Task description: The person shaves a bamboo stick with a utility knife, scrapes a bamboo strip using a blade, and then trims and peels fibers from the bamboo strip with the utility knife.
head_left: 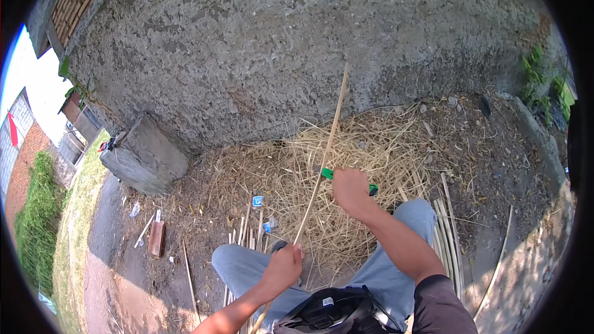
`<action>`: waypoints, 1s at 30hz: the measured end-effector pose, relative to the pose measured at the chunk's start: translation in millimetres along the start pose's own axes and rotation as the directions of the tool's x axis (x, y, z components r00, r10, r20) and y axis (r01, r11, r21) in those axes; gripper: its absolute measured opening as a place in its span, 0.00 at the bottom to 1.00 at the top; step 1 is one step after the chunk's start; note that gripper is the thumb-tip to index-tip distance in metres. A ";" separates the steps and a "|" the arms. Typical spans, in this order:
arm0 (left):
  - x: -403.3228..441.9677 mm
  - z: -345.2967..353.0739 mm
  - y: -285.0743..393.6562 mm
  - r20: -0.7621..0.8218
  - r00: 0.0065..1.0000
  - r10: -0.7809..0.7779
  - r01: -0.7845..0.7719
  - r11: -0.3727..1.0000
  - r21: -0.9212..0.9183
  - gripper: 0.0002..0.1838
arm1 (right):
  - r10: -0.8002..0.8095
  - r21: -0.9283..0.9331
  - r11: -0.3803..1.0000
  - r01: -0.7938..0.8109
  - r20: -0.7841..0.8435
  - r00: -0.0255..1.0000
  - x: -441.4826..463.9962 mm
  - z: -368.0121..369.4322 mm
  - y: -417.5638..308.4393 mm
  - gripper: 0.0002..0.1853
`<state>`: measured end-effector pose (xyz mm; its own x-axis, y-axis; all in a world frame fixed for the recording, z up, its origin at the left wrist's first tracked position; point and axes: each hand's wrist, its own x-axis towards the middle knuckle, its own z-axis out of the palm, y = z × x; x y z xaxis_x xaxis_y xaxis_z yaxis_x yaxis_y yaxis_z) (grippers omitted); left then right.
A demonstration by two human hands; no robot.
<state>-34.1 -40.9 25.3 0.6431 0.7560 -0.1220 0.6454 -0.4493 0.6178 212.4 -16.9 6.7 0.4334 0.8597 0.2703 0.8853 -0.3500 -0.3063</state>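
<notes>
Head view: a long, thin pale strip [337,114] is held aslant in front of the seated person, its lower part between the knees and its far end raised toward the wall [278,55]; whether the wall is touched cannot be told. Near its lower end the strip is gripped by the left hand [283,269], the fingers curled closed around it; farther up, a green-handled knife [327,174] is clasped in the right hand [351,190] – fist closed on the handle, blade at the strip's edge, though actual contact cannot be made out. Beneath and beyond the hands, the ground is covered by a heap of pale shavings [328,235]; more strips [447,235] are laid beside the right leg – others by the left; farther left, a concrete block [151,154] is set near the wall.
</notes>
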 end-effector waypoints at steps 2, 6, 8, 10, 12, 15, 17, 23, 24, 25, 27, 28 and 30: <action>-0.7 -4.5 -2.5 0.011 1.000 -0.013 0.013 1.000 -0.019 0.19 | -0.035 -0.001 0.999 0.035 -0.031 0.999 2.4 0.3 5.2 0.04; -2.5 -17.6 -16.2 -0.054 0.998 0.020 -0.009 0.979 0.204 0.17 | -0.181 -0.093 0.979 0.180 -0.005 0.983 14.1 3.5 21.2 0.05; -4.1 -18.5 -21.7 -0.049 0.998 0.031 -0.020 0.975 0.220 0.17 | -0.211 -0.110 0.971 0.211 0.006 0.977 16.8 -0.8 25.2 0.05; -6.7 -13.2 -29.9 -0.062 0.998 -0.011 0.025 0.976 0.218 0.16 | -0.269 -0.117 0.958 0.260 -0.064 0.961 17.4 -6.3 28.1 0.08; -9.4 -12.8 -32.0 -0.059 0.997 0.044 -0.033 0.983 0.182 0.16 | -0.282 -0.100 0.957 0.272 -0.112 0.953 18.4 -4.5 27.6 0.08; -2.0 -21.4 -31.2 -0.016 0.995 0.101 -0.100 0.993 0.067 0.17 | -0.380 -0.024 0.924 0.381 -0.153 0.912 22.7 5.8 29.8 0.09; 4.5 -25.3 -37.1 0.010 0.994 0.113 -0.113 0.993 -0.018 0.18 | -0.472 0.025 0.876 0.481 -0.160 0.867 28.2 4.6 35.9 0.09; 8.5 -33.8 -34.3 0.232 0.971 -0.064 0.181 0.829 -0.530 0.19 | -0.255 0.148 0.940 0.309 -0.298 0.920 31.2 -6.8 41.5 0.06; 9.0 -35.1 -30.2 0.298 0.949 -0.107 0.279 0.728 -0.627 0.21 | -0.223 0.237 0.925 0.298 -0.299 0.928 27.0 -2.1 32.1 0.05; 10.3 -35.4 -27.5 0.369 0.919 -0.139 0.374 0.607 -0.702 0.22 | -0.188 0.325 0.902 0.284 -0.295 0.937 22.0 2.3 22.5 0.04; 14.4 -29.2 -22.7 0.340 0.928 -0.153 0.356 0.632 -0.688 0.21 | -0.177 0.377 0.886 0.272 -0.267 0.947 10.5 9.5 5.6 0.04; 16.7 -26.5 -18.7 0.310 0.936 -0.165 0.338 0.660 -0.671 0.20 | -0.164 0.428 0.867 0.257 -0.241 0.957 6.5 11.9 0.0 0.04; 19.3 -27.2 -7.2 0.292 0.942 -0.163 0.311 0.749 -0.585 0.19 | -0.155 0.444 0.863 0.242 -0.224 0.962 3.0 15.2 -5.3 0.04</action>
<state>-37.6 -10.1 39.7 0.6213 0.6467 -0.4424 0.4425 0.1764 0.8793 206.5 -6.9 -4.8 0.3180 0.7981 0.5118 0.7935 0.0715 -0.6044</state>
